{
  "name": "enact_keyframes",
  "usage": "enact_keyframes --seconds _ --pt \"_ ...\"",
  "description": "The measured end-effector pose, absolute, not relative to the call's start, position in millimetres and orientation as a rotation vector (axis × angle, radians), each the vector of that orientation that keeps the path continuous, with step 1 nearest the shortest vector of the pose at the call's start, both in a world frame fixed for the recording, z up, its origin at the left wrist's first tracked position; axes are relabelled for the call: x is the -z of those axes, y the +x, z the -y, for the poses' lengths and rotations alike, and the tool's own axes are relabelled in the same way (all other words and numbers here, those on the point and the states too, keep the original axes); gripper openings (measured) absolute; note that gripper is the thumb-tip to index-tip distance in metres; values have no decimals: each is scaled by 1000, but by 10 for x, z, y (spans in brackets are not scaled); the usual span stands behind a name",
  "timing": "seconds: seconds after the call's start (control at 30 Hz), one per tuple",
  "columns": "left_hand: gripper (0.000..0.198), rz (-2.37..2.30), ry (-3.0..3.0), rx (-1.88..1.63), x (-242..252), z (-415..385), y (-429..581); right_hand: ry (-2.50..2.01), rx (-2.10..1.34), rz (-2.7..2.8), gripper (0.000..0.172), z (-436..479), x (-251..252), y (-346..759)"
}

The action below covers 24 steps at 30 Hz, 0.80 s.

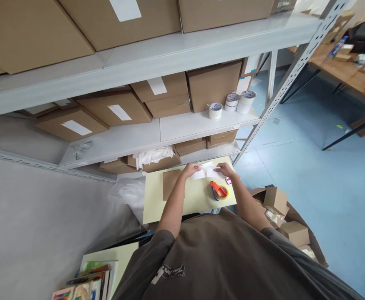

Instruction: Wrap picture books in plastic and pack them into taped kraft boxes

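My left hand (191,169) has its fingers closed on the edge of white paper (198,174) over the pale yellow table (152,196). Opposite it, my right hand (225,169) pinches another part of white paper (212,172). Whether this is one sheet or separate pieces I cannot tell. Just below the right hand lies an orange tape dispenser (216,186) with a yellow-edged roll. A small pink-and-white item (228,180) rests by the right wrist. Flat brown cardboard (169,183) lies partly under my left forearm.
A grey metal shelf (132,143) stands ahead, holding cardboard boxes (215,85) and white tape rolls (215,111). To the right, small boxes (276,201) fill a large carton on the blue floor. Books (91,283) sit at lower left, and clear plastic (127,191) lies beside the table.
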<state>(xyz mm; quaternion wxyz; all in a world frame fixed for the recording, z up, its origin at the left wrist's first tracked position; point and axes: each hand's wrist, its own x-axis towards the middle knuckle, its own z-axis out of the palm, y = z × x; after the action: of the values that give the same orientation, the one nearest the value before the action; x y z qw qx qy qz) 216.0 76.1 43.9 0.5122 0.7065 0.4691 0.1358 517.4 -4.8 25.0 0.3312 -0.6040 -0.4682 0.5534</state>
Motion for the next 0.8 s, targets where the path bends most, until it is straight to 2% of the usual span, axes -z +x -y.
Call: enact_keyframes --seconds 0.23,0.37,0.47,0.57,0.67,0.8 --pt "37 -1239 1614 -447 -349 -750 2388 -1499 -1547 1151 51 144 -464 5155" --pt "44 -1314 1577 -684 -394 -571 2571 -1440 -1567 1278 51 39 -733 4898" --pt "52 -1278 1402 -746 -467 -376 2399 -1404 -1562 1411 44 -61 -867 4766" --pt "56 -1167 1318 -636 -536 -166 2093 -1311 -1577 1608 35 -166 -935 4606" --pt "50 -1259 1232 -678 -600 27 1823 -1231 -1422 1636 32 -238 -946 4392" --pt "45 -1367 861 -959 -700 231 1626 -1333 -1111 1285 38 -187 -863 4075"
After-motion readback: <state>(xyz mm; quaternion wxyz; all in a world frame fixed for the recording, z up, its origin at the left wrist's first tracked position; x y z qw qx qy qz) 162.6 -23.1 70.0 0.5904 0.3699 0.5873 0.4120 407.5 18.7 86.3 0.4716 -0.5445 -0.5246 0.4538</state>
